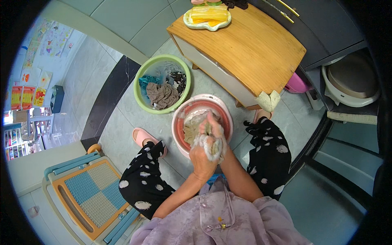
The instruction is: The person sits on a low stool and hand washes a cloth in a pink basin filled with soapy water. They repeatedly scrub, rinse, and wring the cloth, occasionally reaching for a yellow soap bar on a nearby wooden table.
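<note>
A khaki wet cloth (pixel 190 132) lies partly in a pink and red basin (pixel 228 114) on the floor between my feet. My left hand (pixel 202 160) is closed in a fist around a bunched, foamy part of it at the basin's near side. Just beyond, my right hand (pixel 216 129) grips another part of the cloth, with the thumb side up. White suds cover both hands and hide some of the fingers. Cloudy, foamy water shows behind the hands.
A green-rimmed tub (pixel 137 92) with brown, teal and black laundry touches the basin's far left. A wooden cabinet (pixel 245 52) bears a dish with yellow soap bars (pixel 209 13). Left stands a folded blue-and-beige stool (pixel 92 186); right, a dark cabinet holds a lidded pan (pixel 349 76).
</note>
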A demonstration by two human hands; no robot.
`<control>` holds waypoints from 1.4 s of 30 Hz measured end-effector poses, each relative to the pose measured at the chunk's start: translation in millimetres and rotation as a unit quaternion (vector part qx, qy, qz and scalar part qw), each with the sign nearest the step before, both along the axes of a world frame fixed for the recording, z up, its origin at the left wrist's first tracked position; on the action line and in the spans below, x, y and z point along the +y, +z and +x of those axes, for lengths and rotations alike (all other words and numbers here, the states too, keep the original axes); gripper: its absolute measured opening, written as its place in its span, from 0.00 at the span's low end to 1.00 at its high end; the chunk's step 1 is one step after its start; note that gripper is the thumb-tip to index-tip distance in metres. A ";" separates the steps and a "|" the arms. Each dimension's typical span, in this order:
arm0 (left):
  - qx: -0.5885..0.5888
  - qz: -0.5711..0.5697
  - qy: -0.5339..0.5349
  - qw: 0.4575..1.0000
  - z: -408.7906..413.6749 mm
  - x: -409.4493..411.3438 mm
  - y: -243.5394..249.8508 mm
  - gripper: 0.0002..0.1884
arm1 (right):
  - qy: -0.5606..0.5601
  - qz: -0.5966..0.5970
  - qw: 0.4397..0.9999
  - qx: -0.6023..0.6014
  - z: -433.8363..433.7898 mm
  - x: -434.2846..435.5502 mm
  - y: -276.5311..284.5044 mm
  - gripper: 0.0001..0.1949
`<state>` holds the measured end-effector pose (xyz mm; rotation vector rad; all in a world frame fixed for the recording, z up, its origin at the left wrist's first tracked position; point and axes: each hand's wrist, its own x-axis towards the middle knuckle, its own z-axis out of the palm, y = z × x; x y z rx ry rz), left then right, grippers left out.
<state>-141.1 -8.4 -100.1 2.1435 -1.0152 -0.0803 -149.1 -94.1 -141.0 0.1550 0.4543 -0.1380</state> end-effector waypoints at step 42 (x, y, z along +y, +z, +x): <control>0.150 0.103 0.231 0.956 61.4 0.5 -27.0 0.14 | 0.072 -0.092 0.964 0.241 14.2 42.4 -32.7 0.16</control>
